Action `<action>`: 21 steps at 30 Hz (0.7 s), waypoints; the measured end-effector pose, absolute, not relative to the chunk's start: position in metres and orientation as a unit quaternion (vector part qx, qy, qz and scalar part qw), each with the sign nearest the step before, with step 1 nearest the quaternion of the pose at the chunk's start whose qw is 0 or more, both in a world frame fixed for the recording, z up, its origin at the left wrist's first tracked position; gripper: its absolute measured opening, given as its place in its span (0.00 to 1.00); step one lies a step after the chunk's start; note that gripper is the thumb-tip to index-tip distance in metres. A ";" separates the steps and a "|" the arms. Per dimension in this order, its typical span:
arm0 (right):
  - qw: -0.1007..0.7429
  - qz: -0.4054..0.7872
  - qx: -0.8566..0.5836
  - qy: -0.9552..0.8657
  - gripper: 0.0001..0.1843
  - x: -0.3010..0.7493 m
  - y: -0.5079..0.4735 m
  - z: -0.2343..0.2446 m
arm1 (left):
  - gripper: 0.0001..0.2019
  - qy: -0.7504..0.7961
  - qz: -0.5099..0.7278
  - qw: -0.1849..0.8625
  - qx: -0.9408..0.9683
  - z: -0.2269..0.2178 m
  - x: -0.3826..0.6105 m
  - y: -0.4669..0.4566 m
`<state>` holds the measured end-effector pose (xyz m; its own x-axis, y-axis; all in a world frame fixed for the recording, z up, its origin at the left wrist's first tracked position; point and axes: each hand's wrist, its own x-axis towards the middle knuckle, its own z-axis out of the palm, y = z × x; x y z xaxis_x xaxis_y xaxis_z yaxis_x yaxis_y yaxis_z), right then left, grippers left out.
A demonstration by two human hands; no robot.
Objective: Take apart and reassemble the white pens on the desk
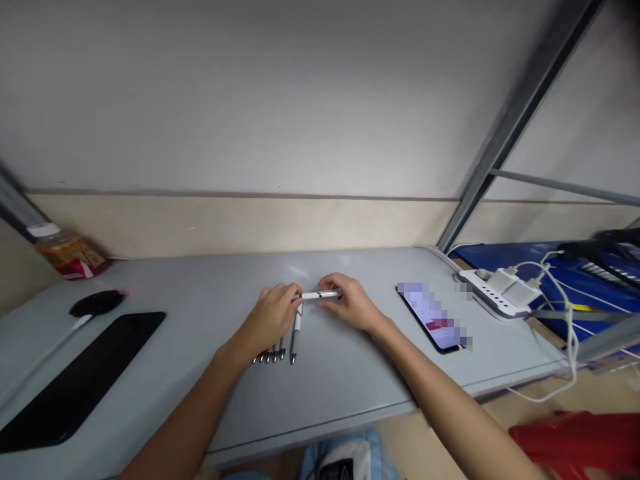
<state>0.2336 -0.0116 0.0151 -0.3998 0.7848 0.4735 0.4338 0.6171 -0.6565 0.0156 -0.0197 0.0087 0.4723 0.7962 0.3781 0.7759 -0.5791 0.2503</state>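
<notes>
My left hand point(271, 318) and my right hand point(350, 303) both pinch a white and silver pen point(320, 294), held level between them just above the grey table point(200, 313). Under my left hand a row of several similar pens point(277, 351) lies side by side on the table, their tips toward me. One more pen point(295, 337) lies a little to the right of that row. My fingers are closed on the two ends of the held pen.
A phone point(433, 317) with a lit screen lies right of my right hand. A white power strip point(500, 292) with plugs and cables sits at the table's right end. At left are a black mat point(75, 380), a black mouse point(96, 303) and a jar point(70, 253).
</notes>
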 end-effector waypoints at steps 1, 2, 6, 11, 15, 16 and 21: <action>0.384 0.222 -0.379 -0.812 0.08 0.233 -0.011 0.015 | 0.11 0.456 0.229 0.017 0.860 0.009 0.016 -0.020; 0.368 0.221 -0.380 -0.819 0.08 0.233 -0.011 0.014 | 0.11 0.452 0.226 0.011 0.863 0.008 0.016 -0.020; 0.358 0.180 -0.378 -0.835 0.06 0.232 -0.014 0.013 | 0.12 0.445 0.215 -0.009 0.869 0.007 0.018 -0.021; 0.340 0.154 -0.372 -0.850 0.11 0.229 -0.016 0.012 | 0.13 0.450 0.214 -0.017 0.867 0.006 0.020 -0.022; 0.300 0.127 -0.376 -0.868 0.11 0.227 -0.016 0.012 | 0.14 0.451 0.208 -0.017 0.868 0.006 0.021 -0.024; 0.300 0.116 -0.377 -0.868 0.09 0.226 -0.016 0.012 | 0.14 0.451 0.208 -0.014 0.868 0.006 0.021 -0.024; 0.314 0.039 -0.391 -0.864 0.11 0.227 -0.015 0.011 | 0.14 0.457 0.213 -0.002 0.863 0.006 0.023 -0.026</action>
